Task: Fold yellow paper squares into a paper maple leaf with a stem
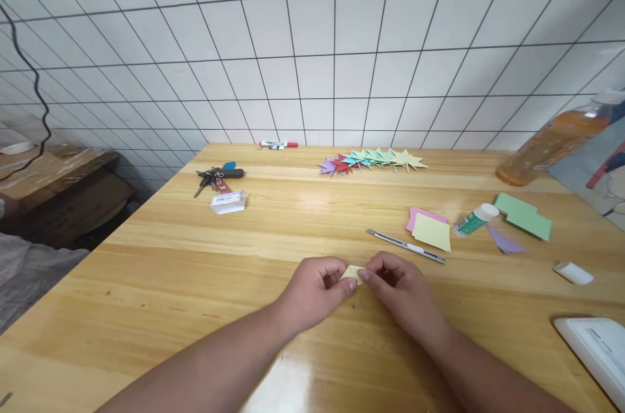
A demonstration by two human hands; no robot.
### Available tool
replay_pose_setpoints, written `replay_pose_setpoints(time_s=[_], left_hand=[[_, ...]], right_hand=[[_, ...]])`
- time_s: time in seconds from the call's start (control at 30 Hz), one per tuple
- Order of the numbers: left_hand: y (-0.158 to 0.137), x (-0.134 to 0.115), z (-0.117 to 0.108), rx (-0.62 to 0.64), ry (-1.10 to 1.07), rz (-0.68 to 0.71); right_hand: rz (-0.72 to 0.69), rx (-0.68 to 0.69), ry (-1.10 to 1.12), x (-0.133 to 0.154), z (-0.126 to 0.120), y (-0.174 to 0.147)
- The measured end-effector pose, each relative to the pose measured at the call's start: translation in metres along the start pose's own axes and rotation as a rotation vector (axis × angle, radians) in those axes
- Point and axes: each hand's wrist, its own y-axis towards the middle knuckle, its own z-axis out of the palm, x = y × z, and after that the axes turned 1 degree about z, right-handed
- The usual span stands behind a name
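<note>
A small piece of folded pale yellow paper (353, 273) is pinched between my two hands, just above the wooden table (205, 322). My left hand (317, 289) grips its left side, thumb in front and fingers curled behind. On the other side, my right hand (398, 283) has thumb and forefinger closed on the paper's right edge. Part of the paper is hidden by my fingertips. Just beyond my right hand lies a slim utility knife (406, 245). Behind the knife's right half are a yellow paper sheet (431, 232) and a pink sheet (415, 215) partly under it.
Folded paper stars (375, 159) form a row near the tiled wall. A glue stick (476, 219), green paper (525, 216), a purple piece (505, 240), a white cap (573, 273) and a bottle (551, 142) are right. Keys (215, 177), a small box (228, 202) and markers (278, 145) are left.
</note>
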Motion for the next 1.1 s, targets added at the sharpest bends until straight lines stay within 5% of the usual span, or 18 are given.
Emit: replay_pose_setpoints(time_s=[0.2, 0.43, 0.9, 1.1], left_hand=[[0.004, -0.007, -0.003, -0.112, -0.235, -0.079], [0.008, -0.009, -0.007, -0.102, -0.398, -0.137], [0.006, -0.006, -0.007, 0.038, -0.336, -0.141], [0.006, -0.005, -0.005, -0.014, -0.229, -0.183]], right_hand=[[0.007, 0.055, 0.004, 0.002, -0.003, 0.000], [-0.003, 0.076, 0.077, 0.002, -0.003, -0.001], [-0.038, -0.020, -0.104, 0.000, 0.002, -0.001], [-0.270, -0.034, -0.203, 0.001, 0.002, -0.006]])
